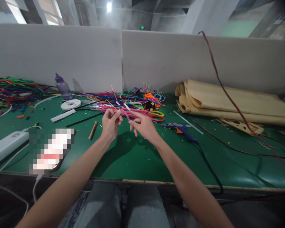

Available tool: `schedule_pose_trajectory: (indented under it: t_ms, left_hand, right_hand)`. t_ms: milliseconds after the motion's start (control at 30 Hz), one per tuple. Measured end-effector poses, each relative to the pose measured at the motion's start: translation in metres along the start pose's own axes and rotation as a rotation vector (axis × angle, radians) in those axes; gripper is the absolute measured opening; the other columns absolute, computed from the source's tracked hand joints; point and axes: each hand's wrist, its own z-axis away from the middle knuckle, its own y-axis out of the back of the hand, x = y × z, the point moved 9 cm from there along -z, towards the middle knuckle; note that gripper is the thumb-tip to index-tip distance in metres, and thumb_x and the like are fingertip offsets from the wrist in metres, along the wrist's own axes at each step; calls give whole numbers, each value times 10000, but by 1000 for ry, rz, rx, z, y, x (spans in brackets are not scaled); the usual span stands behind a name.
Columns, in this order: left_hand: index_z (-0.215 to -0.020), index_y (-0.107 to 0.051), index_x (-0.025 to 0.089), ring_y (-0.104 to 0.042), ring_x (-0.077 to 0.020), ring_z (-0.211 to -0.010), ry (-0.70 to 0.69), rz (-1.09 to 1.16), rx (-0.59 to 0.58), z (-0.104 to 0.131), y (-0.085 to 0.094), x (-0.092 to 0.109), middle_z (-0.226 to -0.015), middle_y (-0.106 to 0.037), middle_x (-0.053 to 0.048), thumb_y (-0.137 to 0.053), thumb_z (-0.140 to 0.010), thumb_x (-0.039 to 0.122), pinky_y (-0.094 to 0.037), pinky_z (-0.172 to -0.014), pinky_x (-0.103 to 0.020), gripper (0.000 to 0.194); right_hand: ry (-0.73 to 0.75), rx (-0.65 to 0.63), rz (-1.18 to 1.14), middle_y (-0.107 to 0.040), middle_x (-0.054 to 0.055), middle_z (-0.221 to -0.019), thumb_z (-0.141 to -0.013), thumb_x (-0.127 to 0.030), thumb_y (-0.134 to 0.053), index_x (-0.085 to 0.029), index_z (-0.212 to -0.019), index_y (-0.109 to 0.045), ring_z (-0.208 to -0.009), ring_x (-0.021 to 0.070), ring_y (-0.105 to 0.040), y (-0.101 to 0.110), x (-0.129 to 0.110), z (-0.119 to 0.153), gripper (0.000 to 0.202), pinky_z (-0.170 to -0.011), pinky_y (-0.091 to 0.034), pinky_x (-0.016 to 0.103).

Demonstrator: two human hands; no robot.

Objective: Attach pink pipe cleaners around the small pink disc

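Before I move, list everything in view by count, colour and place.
Pink strands: count unclear, pink, centre
Loose strands: many, multicoloured, back left and centre
Bottle: one, purple, back left
Spool: one, white, in front of bottle
Short stick: one, brown, left of centre
Glue gun: one, blue and orange, right of centre
Rolled paper: count unclear, tan, back right
Pixelated device: one, mostly white, front left
Long case: one, white, left edge
Cables: several, red, black, white, both sides
Table: one, green, foreground
Partition: two panels, grey, behind table
Lit sign: one, green, background
Legs: two, grey-clad, below table edge
Left hand: one, bare, centre
Right hand: one, bare, centre
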Motion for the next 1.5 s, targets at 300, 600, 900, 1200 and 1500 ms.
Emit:
schedule_pose_trajectory:
  t_ms: [300, 600, 900, 1200, 1500]
  left_hand:
    - [-674, -400, 189, -456, -36, -395, -131, -95, -47, 0, -5, 13, -595, -508, 64, -712, -698, 247, -301, -355, -165, 318]
    - [-713, -473, 190, -340, -16, -395, -168, -226, -103, 0, -10, 20, -637, -528, 46, -702, -712, 296, -239, -359, -166, 252]
    - [-703, -533, 185, -325, -22, -402, 114, -43, -268, -1, -18, 2, -498, -376, 77, -720, -671, 201, -276, -375, -135, 190]
    - [-784, -566, 187, -550, -16, -511, 384, 175, 44, -3, 5, -21, -593, -561, 47, -652, -714, 79, -435, -465, -66, 155]
    - [-764, -546, 167, -588, 2, -565, 440, 286, 172, 2, 6, -25, -662, -592, 38, -583, -759, 13, -488, -580, -43, 159]
  right_hand:
    - [8, 111, 488, -620, 19, -557, -901, -294, -410, -205, -1023, -682, -510, 139, -564, 15, -11, 3, 311, -517, -395, 242]
    - [75, 25, 494, -572, -7, -582, -873, -294, -451, -199, -838, -708, -516, 105, -452, 23, -14, 0, 276, -520, -284, 233]
    - [-50, -309, 103, -299, -81, -430, -869, -366, -435, -152, -835, -680, -391, 62, -265, 14, -5, 5, 327, -429, -216, 219]
    - [69, -58, 135, -513, -40, -518, -841, -347, -505, -159, -912, -646, -458, 89, -467, 14, -6, -2, 245, -478, -332, 208]
    - [279, 154, 702, -711, 46, -848, -903, -408, -436, -222, -980, -683, -761, 174, -629, 13, -26, 6, 319, -644, -378, 252]
